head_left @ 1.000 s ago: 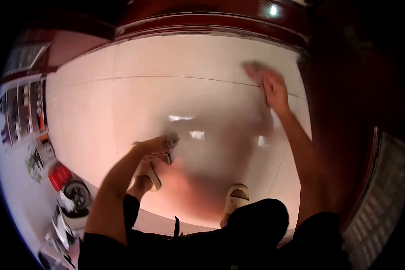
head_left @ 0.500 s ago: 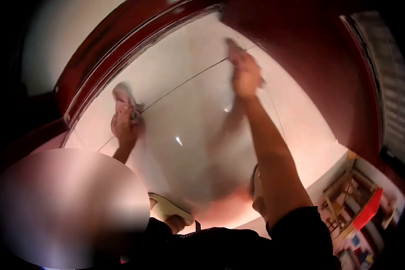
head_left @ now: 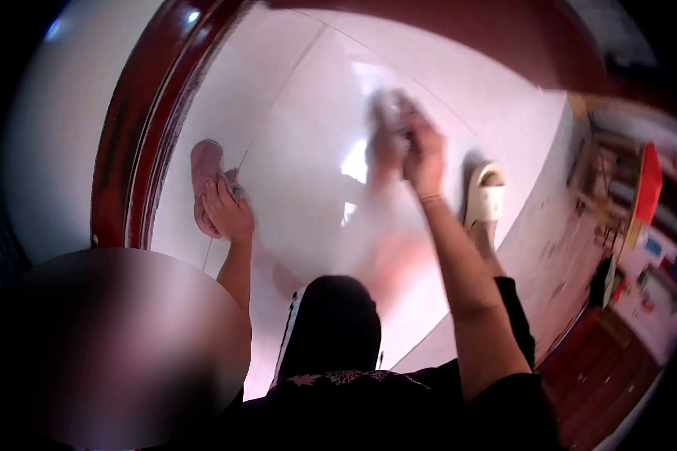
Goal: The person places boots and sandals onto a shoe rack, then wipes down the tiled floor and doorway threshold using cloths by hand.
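Observation:
My left hand (head_left: 229, 210) presses on a pinkish cloth (head_left: 207, 161) lying bunched on the glossy white tiled floor (head_left: 293, 188). Its fingers curve over the cloth's right side. Farther right and forward, my right hand (head_left: 426, 154) grips another pinkish-grey cloth (head_left: 402, 113), smeared by motion. Whether this second cloth touches the tiles is hard to tell. The floor mirrors the right hand and arm.
A dark red door frame (head_left: 139, 143) runs along the left, with a dark red panel (head_left: 489, 37) at the top. My foot wears a cream slipper (head_left: 489, 192). Wooden furniture with a red side (head_left: 649, 184) stands right. My black-clad knee (head_left: 335, 319) is low centre.
The view has turned and shifted. My right hand with its cloth is closer to me. My left hand still presses its cloth. A knee and the slippered right foot have come into view.

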Demonstrator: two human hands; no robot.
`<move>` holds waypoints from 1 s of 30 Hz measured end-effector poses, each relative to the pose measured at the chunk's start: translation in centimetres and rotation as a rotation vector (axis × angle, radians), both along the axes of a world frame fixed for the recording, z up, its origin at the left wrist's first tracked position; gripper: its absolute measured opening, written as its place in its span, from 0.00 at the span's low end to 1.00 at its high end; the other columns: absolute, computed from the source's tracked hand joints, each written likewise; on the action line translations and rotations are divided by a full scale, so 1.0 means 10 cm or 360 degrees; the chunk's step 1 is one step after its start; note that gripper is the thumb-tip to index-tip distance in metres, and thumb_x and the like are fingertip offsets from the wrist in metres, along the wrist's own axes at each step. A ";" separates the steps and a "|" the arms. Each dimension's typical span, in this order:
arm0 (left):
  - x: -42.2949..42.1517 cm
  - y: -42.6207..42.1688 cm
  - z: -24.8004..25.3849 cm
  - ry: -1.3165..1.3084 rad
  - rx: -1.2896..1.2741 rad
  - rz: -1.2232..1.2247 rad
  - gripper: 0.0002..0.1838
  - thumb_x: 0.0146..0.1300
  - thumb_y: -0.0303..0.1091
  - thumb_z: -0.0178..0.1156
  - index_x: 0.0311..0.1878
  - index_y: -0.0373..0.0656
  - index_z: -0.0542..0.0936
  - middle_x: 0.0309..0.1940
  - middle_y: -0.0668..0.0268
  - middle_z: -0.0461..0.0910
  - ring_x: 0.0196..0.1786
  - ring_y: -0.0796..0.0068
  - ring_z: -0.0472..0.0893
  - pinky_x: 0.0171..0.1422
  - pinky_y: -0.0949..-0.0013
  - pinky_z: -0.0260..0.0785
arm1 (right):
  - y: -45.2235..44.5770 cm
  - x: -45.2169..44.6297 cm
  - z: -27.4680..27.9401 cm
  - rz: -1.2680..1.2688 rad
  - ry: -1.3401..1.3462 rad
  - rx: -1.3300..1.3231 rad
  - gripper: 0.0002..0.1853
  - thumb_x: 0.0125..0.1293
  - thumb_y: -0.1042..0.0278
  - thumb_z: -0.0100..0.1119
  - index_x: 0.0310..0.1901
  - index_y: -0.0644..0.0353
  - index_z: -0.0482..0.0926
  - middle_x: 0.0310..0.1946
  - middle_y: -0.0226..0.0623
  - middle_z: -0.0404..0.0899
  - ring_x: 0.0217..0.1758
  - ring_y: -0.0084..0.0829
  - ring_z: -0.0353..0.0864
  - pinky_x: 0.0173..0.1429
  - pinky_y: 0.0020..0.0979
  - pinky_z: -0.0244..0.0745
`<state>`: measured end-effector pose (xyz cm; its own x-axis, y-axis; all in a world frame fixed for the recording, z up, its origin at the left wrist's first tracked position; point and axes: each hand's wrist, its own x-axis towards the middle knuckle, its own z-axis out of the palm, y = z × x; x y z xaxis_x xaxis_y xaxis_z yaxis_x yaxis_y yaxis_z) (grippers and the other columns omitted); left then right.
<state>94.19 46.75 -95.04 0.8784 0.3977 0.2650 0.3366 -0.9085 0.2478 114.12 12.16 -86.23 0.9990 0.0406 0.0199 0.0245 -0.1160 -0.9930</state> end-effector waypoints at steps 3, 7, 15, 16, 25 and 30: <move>0.06 -0.06 0.18 0.0384 -0.0089 0.0104 0.30 0.59 0.36 0.53 0.66 0.38 0.65 0.67 0.46 0.63 0.71 0.48 0.61 0.76 0.46 0.47 | 0.45 -1.14 0.14 0.0621 -0.0314 -0.1360 0.19 0.56 0.74 0.54 0.51 0.54 0.77 0.49 0.43 0.77 0.54 0.46 0.75 0.55 0.44 0.70; 0.02 -0.05 0.07 0.0195 0.0035 0.0079 0.29 0.60 0.38 0.52 0.64 0.37 0.67 0.65 0.45 0.66 0.68 0.45 0.64 0.74 0.46 0.51 | 0.56 -2.27 0.02 0.1126 -0.0396 -0.1306 0.22 0.60 0.66 0.52 0.57 0.53 0.76 0.67 0.36 0.67 0.64 0.40 0.68 0.60 0.42 0.66; 0.09 -0.13 0.09 0.0058 0.0024 0.0078 0.25 0.63 0.39 0.51 0.62 0.38 0.71 0.61 0.48 0.71 0.62 0.46 0.69 0.67 0.49 0.59 | 0.49 -3.11 -0.40 0.1327 -0.0596 -0.1170 0.26 0.61 0.61 0.52 0.62 0.53 0.74 0.67 0.34 0.67 0.68 0.36 0.64 0.70 0.39 0.58; 0.08 -0.12 0.05 0.0079 0.0098 0.0102 0.25 0.63 0.38 0.52 0.62 0.38 0.72 0.60 0.49 0.72 0.61 0.46 0.70 0.66 0.49 0.60 | 0.46 -3.06 -0.52 0.1305 -0.0741 -0.1153 0.24 0.62 0.62 0.52 0.61 0.53 0.74 0.65 0.36 0.70 0.67 0.36 0.67 0.69 0.39 0.61; -0.31 -0.29 -0.02 0.0187 0.0184 -0.0033 0.30 0.61 0.30 0.55 0.67 0.35 0.64 0.63 0.49 0.71 0.62 0.48 0.71 0.66 0.53 0.62 | -3.21 -1.57 -0.37 -0.1233 0.0361 -0.1305 0.20 0.68 0.59 0.48 0.54 0.61 0.80 0.44 0.45 0.84 0.49 0.44 0.81 0.59 0.40 0.71; -0.54 -0.67 0.00 0.0219 0.0283 0.0032 0.35 0.59 0.33 0.55 0.70 0.36 0.61 0.69 0.51 0.65 0.68 0.48 0.66 0.70 0.49 0.56 | -4.25 -2.06 -0.30 -0.1389 0.0044 -0.0988 0.15 0.68 0.75 0.49 0.53 0.64 0.79 0.45 0.44 0.83 0.49 0.35 0.82 0.55 0.33 0.75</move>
